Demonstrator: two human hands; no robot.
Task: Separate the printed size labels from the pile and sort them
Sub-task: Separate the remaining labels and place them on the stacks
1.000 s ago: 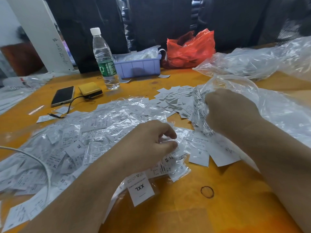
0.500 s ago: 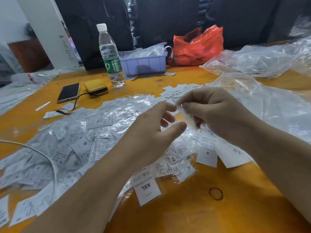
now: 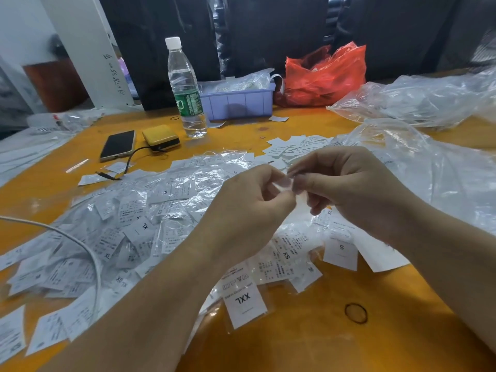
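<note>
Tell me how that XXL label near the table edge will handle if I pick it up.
The XXL label looks thin and flat, so probably very light and floppy. Its clear glossy sleeve likely makes it slippery. It lies flat on the table, so it may slide rather than lift.

An orange-yellow table (image 3: 308,345) is gleaming under overhead light, its glossy top catching pale reflections. Behind its far edge, dark plastic-wrapped material (image 3: 268,30) is hanging like a wall. A white panel (image 3: 88,49), marked with handwriting, is leaning at the left, with a reddish-brown surface (image 3: 53,84) showing beside it.
</note>
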